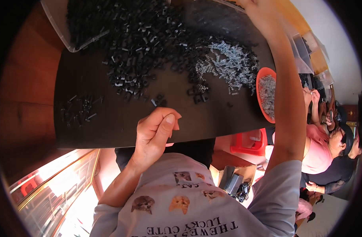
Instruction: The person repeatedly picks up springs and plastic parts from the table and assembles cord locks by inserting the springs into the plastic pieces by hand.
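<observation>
My left hand (157, 128) is closed above the near edge of the dark table (161, 118), thumb pressed over curled fingers; whatever it may hold is hidden. Just beyond it lie a few small black plastic pieces (159, 99). My right arm reaches to the far right, where my right hand (264, 15) is cut off by the upper edge and its fingers barely show. A large heap of black plastic parts (137, 51) covers the far left and middle. To its right spreads a pile of small metal springs (232, 65).
An orange-red oval tray (261, 100) of tiny metal pieces stands at the right edge. Small pins or screws (82, 110) lie scattered at left, below a clear plastic bin (56, 25). A red stool (248, 146) and a cardboard box (248, 172) are below. Co-workers (317, 154) sit at right.
</observation>
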The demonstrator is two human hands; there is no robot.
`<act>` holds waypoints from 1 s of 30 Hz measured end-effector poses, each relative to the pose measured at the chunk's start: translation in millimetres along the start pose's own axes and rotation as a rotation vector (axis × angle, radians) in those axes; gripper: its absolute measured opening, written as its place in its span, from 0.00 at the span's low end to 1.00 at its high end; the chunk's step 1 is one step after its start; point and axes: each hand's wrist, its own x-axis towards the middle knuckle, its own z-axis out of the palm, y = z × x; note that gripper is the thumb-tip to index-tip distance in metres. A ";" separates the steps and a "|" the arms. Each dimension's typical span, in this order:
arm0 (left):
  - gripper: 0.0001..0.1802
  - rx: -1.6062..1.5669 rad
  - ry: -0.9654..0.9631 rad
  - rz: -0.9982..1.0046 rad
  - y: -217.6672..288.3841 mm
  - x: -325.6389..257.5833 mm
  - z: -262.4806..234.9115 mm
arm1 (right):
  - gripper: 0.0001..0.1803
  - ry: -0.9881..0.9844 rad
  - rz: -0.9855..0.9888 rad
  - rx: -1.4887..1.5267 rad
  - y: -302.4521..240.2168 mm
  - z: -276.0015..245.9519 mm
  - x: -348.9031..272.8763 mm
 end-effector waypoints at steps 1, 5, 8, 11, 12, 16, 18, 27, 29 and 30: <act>0.11 0.010 -0.010 0.006 1.4 0.2 1.1 | 0.13 -0.010 0.001 0.009 4.4 3.0 -5.2; 0.10 0.014 -0.017 0.009 1.2 1.1 1.6 | 0.08 -0.383 -0.390 0.018 -8.9 35.6 -54.4; 0.10 0.026 -0.035 -0.011 5.2 1.9 1.9 | 0.05 -0.622 -0.358 -0.088 -21.6 57.3 -84.5; 0.10 0.018 -0.040 -0.008 4.4 1.3 3.0 | 0.05 -0.552 -0.325 -0.061 -18.5 77.7 -100.0; 0.10 0.018 -0.036 -0.010 3.9 1.6 2.7 | 0.05 -0.558 -0.335 -0.108 -19.7 82.3 -101.7; 0.10 0.018 -0.032 0.007 3.1 2.0 3.1 | 0.07 -0.653 -0.352 -0.115 -28.7 82.0 -111.7; 0.10 0.018 -0.041 0.004 4.2 1.8 3.5 | 0.07 -0.672 -0.362 -0.122 -34.5 77.5 -117.8; 0.11 -0.026 0.018 -0.030 10.8 0.7 2.6 | 0.07 -0.474 -0.265 0.274 -44.6 65.7 -131.6; 0.12 -0.042 0.000 -0.047 10.5 0.7 2.5 | 0.08 -0.474 -0.246 0.343 -52.6 52.3 -141.2; 0.13 -0.069 0.013 -0.054 11.5 1.2 5.2 | 0.10 -0.425 -0.235 0.428 -57.1 45.4 -148.1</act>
